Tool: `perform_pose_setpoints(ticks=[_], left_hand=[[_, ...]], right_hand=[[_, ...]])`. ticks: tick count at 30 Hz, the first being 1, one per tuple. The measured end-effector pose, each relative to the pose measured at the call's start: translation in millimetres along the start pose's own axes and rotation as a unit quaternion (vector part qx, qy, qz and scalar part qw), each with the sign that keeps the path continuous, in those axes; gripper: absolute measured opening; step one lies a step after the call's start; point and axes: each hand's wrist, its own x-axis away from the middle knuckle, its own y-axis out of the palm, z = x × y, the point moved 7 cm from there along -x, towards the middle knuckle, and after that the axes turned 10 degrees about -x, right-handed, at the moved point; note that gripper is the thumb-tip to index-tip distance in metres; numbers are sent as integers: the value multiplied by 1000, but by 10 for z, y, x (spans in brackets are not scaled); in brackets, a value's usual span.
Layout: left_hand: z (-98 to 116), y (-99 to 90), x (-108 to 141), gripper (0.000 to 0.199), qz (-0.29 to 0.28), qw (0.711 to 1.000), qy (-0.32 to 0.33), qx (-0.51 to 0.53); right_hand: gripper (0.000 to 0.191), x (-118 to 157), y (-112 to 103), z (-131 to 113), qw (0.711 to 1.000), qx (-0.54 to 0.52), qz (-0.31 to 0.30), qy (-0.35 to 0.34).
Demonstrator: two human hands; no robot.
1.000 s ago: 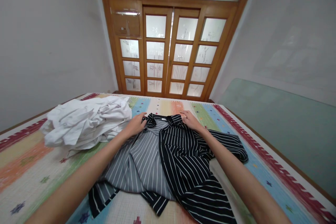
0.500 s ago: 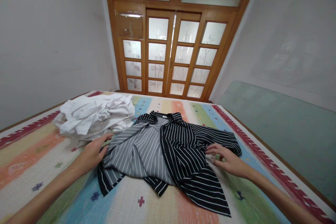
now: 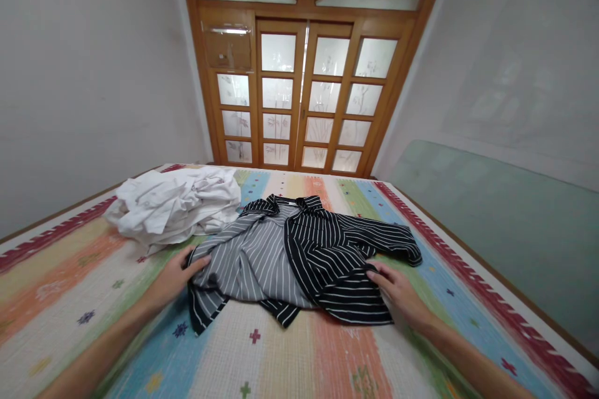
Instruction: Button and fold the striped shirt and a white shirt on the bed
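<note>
Striped shirt [image 3: 299,249], black outside and grey within, lies spread on the multicoloured cover [image 3: 285,368] before you, its collar [image 3: 309,201] at the far end and its hem [image 3: 349,315] toward you. Your left hand [image 3: 175,271] has its fingers narrowed on the shirt's left edge, thumb over the grey inside, the other fingers partly hidden; your right hand [image 3: 400,290] pinches the right side edge below the sleeve [image 3: 381,238], which points out to the right. The step looks like straightening the shirt's two sides, so draw both edges outward evenly, with a light pinch, rather than tugging one side and skewing the collar. Lift only enough to let the folds near the hem drop flat, then lower the cloth before you let go. The right front [image 3: 327,277] looks creased and probably needs smoothing outward. Mind the white cloth pile [image 3: 175,202] near your left hand: a wide sweep there could catch it
</note>
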Motion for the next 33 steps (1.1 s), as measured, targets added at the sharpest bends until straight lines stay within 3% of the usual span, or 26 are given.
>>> perform_pose_setpoints(ticks=[4, 7, 14, 16, 19, 22, 24, 27, 29, 33], left_hand=[[122, -133, -121, 54, 65, 979, -65, 182], [260, -272, -215, 54, 78, 971, -90, 208], [625, -492, -311, 59, -19, 977, -147, 154], [701, -507, -320, 64, -45, 978, -141, 148], [782, -464, -348, 78, -60, 984, -95, 136], [882, -210, -354, 84, -127, 984, -28, 119], [1017, 33, -325, 81, -176, 979, 35, 92], [1273, 451, -209, 76, -221, 967, 126, -2], [1454, 779, -55, 73, -259, 946, 184, -62], [1679, 1424, 432, 82, -406, 882, 232, -53]], right_hand=[[30, -62, -159, -21, 992, -115, 53, 31], [26, -91, -346, -59, 980, -152, 119, 51], [23, -77, -792, -342, 967, -156, 177, 92], [22, -35, -833, -390, 972, -135, 156, 113], [26, 59, -654, -403, 988, -47, 28, 143], [34, 193, -279, -376, 978, 92, -146, 118], [37, 249, -61, -372, 958, 188, -204, 68], [29, 196, 105, -518, 947, 289, -137, -35], [23, 132, 212, -656, 945, 302, -94, -79], [28, -54, 532, -762, 961, 233, -133, -68]])
